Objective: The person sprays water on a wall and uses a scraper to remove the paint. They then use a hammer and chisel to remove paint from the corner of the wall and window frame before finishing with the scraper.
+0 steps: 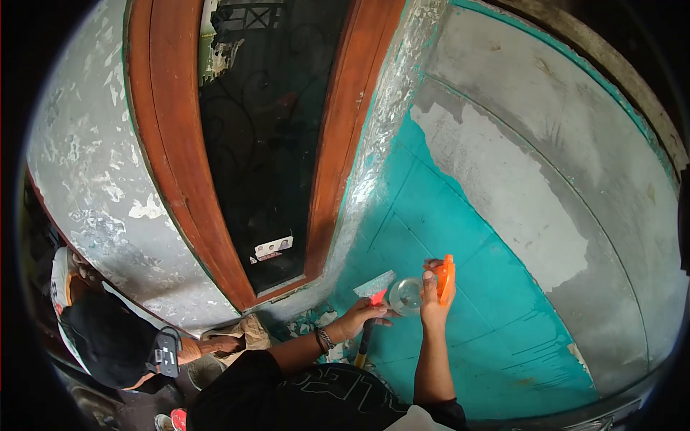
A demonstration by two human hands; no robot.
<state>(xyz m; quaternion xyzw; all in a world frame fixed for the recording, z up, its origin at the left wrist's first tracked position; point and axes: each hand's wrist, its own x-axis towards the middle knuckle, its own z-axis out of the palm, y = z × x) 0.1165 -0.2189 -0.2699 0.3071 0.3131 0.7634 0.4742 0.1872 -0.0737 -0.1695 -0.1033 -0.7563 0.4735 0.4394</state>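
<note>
My left hand (361, 320) is closed around a scraper with a broad metal blade (375, 283), a red part below the blade and a black and yellow handle (365, 341) extending beneath my fingers. In my right hand (433, 298) is a spray bottle; my fingers wrap its orange trigger head (448, 280). The bottle's clear body (407, 296) points left and sits close beside the scraper and my left fingertips. Behind both hands is a wall with turquoise paint (460, 287), peeled to bare grey plaster (503, 187) higher up.
A brown wooden frame (172, 129) holds a dark glass pane (266, 144). At the left, a person in a black cap (111, 337) bends low, one hand by a crumpled tan sack (244, 334). Paint flakes (323, 320) lie at the wall's foot. The left wall (93, 172) is peeling.
</note>
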